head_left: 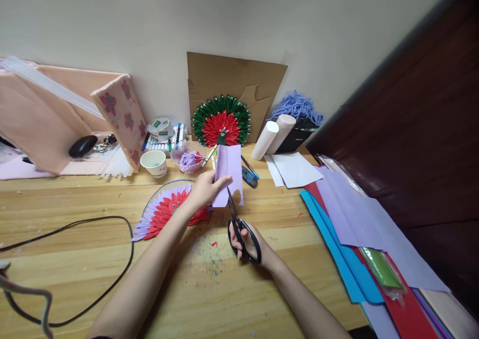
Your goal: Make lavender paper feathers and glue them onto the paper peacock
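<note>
My left hand (205,188) pinches a folded lilac paper sheet (229,171) and holds it upright above the wooden table (93,264). My right hand (250,243) has its fingers through the black handles of a pair of scissors (239,229). The scissor blades point up into the lower edge of the lilac paper. Just left of my left hand lies a fan-shaped paper craft (164,210) with red and lilac petals on a round plate.
A green and red petal disc (221,121) leans on cardboard at the wall. Nearby are a paper cup (154,163), a bowl of lilac scraps (188,157), markers (160,142), two rolls (271,135) and white sheets (294,169). Coloured paper sheets (355,239) lie right. A black cable (112,249) loops left.
</note>
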A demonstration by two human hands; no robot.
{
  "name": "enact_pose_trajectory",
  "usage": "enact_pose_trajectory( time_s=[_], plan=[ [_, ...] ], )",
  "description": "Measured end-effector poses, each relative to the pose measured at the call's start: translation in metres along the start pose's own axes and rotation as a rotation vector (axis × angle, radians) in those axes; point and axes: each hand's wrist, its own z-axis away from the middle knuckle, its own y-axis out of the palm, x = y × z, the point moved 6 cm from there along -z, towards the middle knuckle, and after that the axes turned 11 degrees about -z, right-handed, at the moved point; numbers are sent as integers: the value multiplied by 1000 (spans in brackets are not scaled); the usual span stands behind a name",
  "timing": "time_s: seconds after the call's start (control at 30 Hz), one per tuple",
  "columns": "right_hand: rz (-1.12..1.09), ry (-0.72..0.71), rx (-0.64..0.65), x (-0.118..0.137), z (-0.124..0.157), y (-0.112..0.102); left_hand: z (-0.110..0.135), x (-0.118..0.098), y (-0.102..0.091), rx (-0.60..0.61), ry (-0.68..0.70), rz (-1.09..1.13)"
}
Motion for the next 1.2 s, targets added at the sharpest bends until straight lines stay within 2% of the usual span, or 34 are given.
enact_pose_trajectory(
  time_s=[0.17, 0.3, 0.4, 0.67, 0.93, 1.2],
  plan=[
    [32, -1, 22, -1, 1, 5, -1, 3, -2, 78, 9, -29],
    [51, -21, 76, -6, 3, 6, 2, -3, -1, 62, 48, -87],
    [46, -41, 69, -6, 3, 5, 4, -7, 5, 61, 75, -118],
    [-122, -39, 98, -15, -6, 0, 3, -6, 8, 60, 80, -134],
    [-134, 12, 110, -18, -5, 0, 0, -5, 2, 131, 92, -63],
    [-56, -32, 112, -13, -2, 2, -3, 0, -5, 73, 125, -108]
  ],
)
